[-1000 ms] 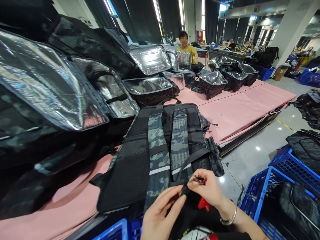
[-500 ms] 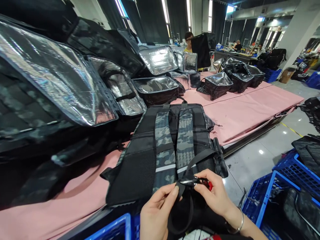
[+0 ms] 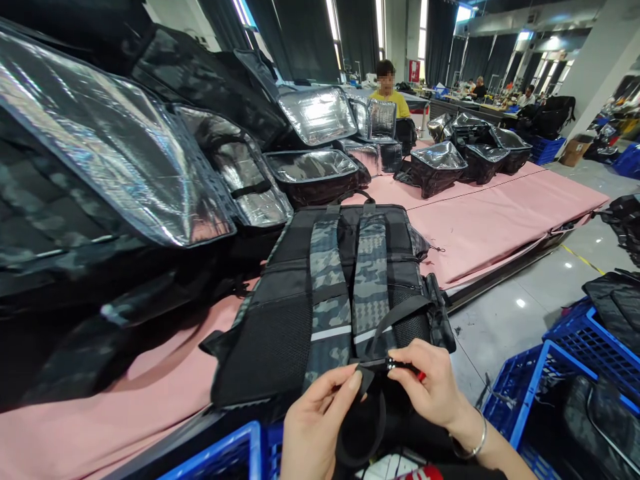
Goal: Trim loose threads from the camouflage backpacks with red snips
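Low in the middle of the frame, both hands meet over a black strap [image 3: 367, 373] that runs off the lower end of the camouflage backpack [image 3: 340, 293]. The left hand [image 3: 315, 427] pinches the strap's folded end between thumb and forefinger, fingers closed on the webbing. The right hand [image 3: 433, 390] closes its fingers on a small tool with a red handle [image 3: 419, 375], its tip at the strap end; whether it is a snip or a lighter is too small to tell. A loop of the strap [image 3: 363, 433] hangs below the hands.

By the look of it, this is trimming or finishing the strap end. The next move calls for the left pinch to keep the webbing taut and still while the tool works right at the tip, clear of the fingertips.

Room is tight. The backpack lies flat on the pink worktop [image 3: 480, 220], its lower end at the near edge, just above a blue crate [image 3: 225, 460] at the bottom of the frame. To the left, open foil-lined bags [image 3: 120, 160] crowd close. To the right the worktop edge drops to bare floor [image 3: 505, 320], with more blue crates [image 3: 575, 333] beyond. A person in a yellow shirt [image 3: 389, 97] sits far back, well apart.
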`<action>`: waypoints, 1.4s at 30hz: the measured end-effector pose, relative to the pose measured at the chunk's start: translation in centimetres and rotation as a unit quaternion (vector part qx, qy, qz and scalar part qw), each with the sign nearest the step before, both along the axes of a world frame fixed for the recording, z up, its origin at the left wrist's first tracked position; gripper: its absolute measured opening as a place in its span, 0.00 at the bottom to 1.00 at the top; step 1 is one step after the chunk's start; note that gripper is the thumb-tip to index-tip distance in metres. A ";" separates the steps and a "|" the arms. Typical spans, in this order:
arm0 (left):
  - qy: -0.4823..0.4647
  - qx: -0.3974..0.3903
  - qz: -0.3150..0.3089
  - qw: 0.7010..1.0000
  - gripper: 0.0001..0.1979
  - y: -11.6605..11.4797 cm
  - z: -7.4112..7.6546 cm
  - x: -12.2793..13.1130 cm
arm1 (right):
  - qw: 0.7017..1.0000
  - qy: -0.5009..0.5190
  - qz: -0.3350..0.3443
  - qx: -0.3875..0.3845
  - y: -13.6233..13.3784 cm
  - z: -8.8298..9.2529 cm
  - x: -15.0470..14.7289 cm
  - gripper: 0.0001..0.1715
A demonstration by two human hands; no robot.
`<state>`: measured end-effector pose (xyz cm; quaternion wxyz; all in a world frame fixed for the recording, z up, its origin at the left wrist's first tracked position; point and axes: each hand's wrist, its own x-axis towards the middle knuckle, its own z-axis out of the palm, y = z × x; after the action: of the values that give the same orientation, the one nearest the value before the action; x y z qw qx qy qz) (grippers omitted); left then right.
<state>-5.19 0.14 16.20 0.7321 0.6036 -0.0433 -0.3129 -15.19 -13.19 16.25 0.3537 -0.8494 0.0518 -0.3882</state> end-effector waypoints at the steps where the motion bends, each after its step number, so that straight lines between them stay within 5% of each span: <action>1: 0.008 -0.002 -0.005 1.000 0.19 0.0 0.0 0.1 | 1.000 -0.002 0.000 0.017 -0.1 -0.1 -0.1 0.07; 8: 0.040 -0.023 -0.028 0.999 0.18 0.3 0.0 0.7 | 1.000 0.015 -0.026 0.006 -1.1 -1.2 -1.1 0.10; 27: 0.019 -0.004 -0.022 1.000 0.21 0.0 0.0 0.3 | 0.998 0.029 0.005 -0.053 -1.2 -0.7 -1.2 0.09; 38: 0.045 -0.002 -0.032 0.998 0.22 -0.7 0.3 0.0 | 0.998 0.027 -0.007 0.053 -0.3 -0.6 -1.1 0.08; 42: 0.008 0.055 0.056 0.997 0.29 0.0 0.2 1.6 | 0.998 0.017 0.001 0.061 0.0 -0.5 -0.9 0.05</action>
<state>-3.61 0.15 16.44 0.7147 0.6416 0.0134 -0.2781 -16.06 -13.18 15.78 0.4043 -0.8329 0.0808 -0.3691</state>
